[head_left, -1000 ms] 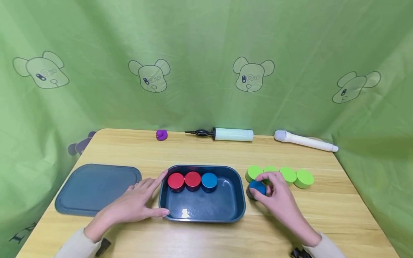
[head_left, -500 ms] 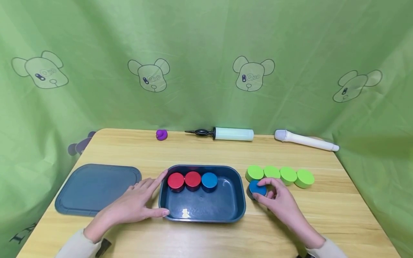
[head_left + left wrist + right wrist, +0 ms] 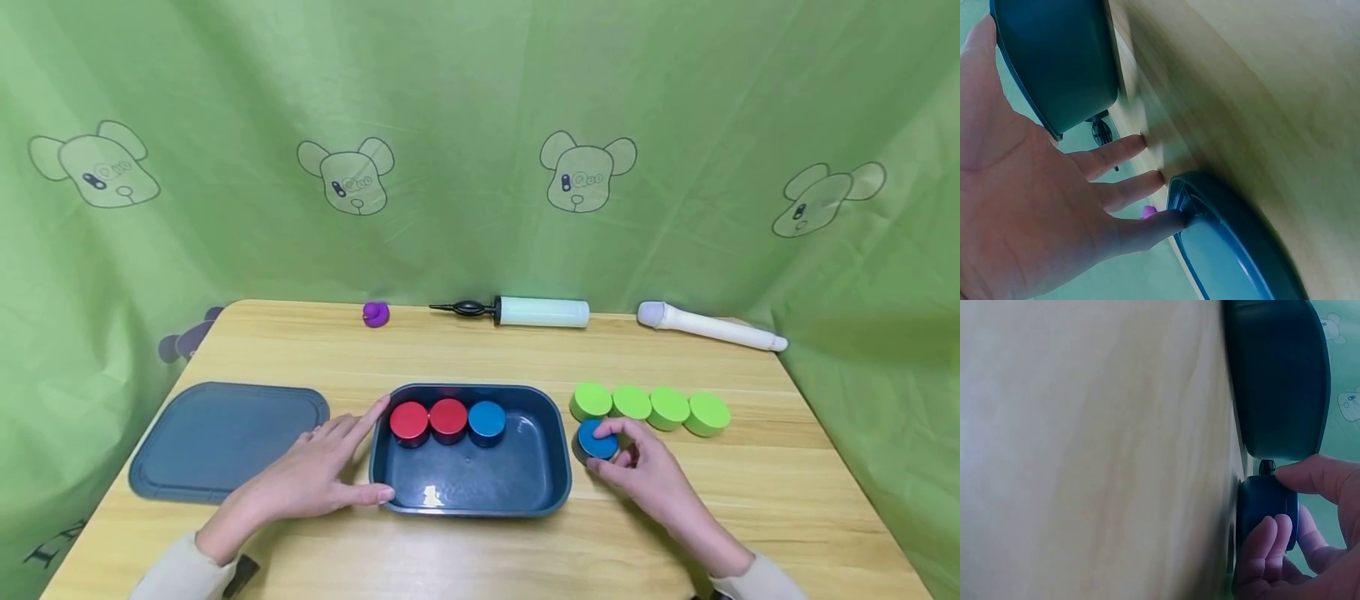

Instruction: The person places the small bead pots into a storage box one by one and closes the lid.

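Observation:
My right hand (image 3: 647,467) holds a short dark cylinder with a blue top (image 3: 597,439), which stands on the table right of the box. In the right wrist view the thumb is at one side of this blue-topped cylinder (image 3: 1263,503) and curled fingers are at the other. My left hand (image 3: 322,475) is spread at the left end of a dark blue plastic box (image 3: 555,497), index finger and thumb at its rim. In the left wrist view its other fingers (image 3: 1124,189) reach down towards the table and the lid. Inside the box, two red cylinders (image 3: 448,420) and a blue one (image 3: 487,422) line the back wall.
Several green cylinders (image 3: 669,407) stand in a row just behind the right hand. A flat dark lid (image 3: 225,437) lies at the left. Along the back edge are a purple duck (image 3: 376,314), a hand pump (image 3: 540,312) and a white stick-like object (image 3: 712,327).
My right hand has drawn back a little from the green row, uncovering the second green cylinder. Its index finger has shifted onto the blue top. The left hand and box stay still.

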`<state>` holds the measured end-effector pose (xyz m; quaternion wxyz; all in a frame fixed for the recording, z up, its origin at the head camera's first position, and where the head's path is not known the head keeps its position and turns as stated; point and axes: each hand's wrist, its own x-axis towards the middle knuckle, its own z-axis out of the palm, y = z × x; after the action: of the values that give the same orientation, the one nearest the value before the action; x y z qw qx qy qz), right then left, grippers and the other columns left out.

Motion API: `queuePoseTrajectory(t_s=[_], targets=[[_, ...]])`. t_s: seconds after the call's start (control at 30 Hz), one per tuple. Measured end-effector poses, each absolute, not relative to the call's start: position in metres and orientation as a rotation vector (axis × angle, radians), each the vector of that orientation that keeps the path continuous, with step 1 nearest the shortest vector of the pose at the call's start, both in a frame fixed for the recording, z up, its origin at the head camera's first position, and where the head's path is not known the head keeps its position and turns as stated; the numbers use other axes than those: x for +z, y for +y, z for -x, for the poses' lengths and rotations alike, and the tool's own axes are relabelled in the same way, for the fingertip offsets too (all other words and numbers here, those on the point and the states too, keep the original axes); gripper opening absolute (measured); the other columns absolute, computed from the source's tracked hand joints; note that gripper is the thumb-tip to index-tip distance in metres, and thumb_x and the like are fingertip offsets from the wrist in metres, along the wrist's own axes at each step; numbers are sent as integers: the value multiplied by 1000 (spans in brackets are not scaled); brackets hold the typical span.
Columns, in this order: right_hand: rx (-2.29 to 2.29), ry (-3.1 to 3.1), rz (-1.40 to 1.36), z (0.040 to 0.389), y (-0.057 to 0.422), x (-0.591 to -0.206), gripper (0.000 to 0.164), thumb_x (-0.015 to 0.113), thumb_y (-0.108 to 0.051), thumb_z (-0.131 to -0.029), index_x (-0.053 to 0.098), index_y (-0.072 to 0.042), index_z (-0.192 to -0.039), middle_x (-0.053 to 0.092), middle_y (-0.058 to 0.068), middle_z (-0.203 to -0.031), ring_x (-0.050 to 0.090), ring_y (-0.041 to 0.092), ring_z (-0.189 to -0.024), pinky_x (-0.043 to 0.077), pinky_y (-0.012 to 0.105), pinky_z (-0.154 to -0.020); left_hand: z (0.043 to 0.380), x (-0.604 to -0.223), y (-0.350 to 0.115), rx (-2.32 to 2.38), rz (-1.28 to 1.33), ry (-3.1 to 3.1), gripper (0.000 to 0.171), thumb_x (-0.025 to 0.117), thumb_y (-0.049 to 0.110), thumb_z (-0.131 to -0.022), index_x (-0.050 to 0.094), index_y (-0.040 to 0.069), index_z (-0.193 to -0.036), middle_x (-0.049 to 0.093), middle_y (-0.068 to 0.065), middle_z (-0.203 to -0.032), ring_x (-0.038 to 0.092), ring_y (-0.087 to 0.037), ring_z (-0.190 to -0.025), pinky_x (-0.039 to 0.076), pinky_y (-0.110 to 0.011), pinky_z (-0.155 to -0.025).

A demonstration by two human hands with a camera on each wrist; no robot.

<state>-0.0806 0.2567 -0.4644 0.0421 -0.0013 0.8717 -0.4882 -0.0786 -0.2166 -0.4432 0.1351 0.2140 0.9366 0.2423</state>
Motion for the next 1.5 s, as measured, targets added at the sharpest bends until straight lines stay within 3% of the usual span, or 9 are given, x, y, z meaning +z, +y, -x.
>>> queuePoseTrajectory(t_s=[0.1,0.37,0.93,1.17,1.5], targets=[[-1494,2666,-5,79,256,-465,43,91,-6,-88,68,-8,-124,56,12,-107,57,18,-77,48,26,-65,79,-443,-216,704,-631,2713,114,68,79,-93,6,37,-177,40,-26,-168,37,-57,-151,24,-88,-111],[-1512,2663,-22,75,253,-461,45,91,-11,-90,68,-12,-129,58,7,-78,57,18,-70,47,26,-59,79,-446,-215,709,-639,2724,114,68,81,-92,8,37,-177,41,-25,-167,38,-56,-151,25,-89,-110],[-1632,2850,223,72,247,-448,44,91,-12,-91,64,-15,-126,61,7,-82,59,19,-75,51,24,-66,79,-446,-216,716,-636,2722,113,69,80,-92,8,37,-177,41,-25,-168,37,-56,-152,24,-88,-111],[-1619,2903,412,83,235,-439,46,93,-13,-90,67,-20,-128,61,6,-85,59,23,-79,51,34,-69,78,-447,-216,714,-644,2729,113,68,80,-93,8,36,-178,42,-25,-167,38,-56,-151,24,-88,-111],[-1445,2885,503,99,209,-440,40,93,-31,-91,68,-26,-121,62,2,-86,59,23,-80,48,30,-62,78,-447,-216,717,-657,2735,113,68,80,-92,9,36,-178,44,-24,-166,40,-56,-150,27,-88,-109]])
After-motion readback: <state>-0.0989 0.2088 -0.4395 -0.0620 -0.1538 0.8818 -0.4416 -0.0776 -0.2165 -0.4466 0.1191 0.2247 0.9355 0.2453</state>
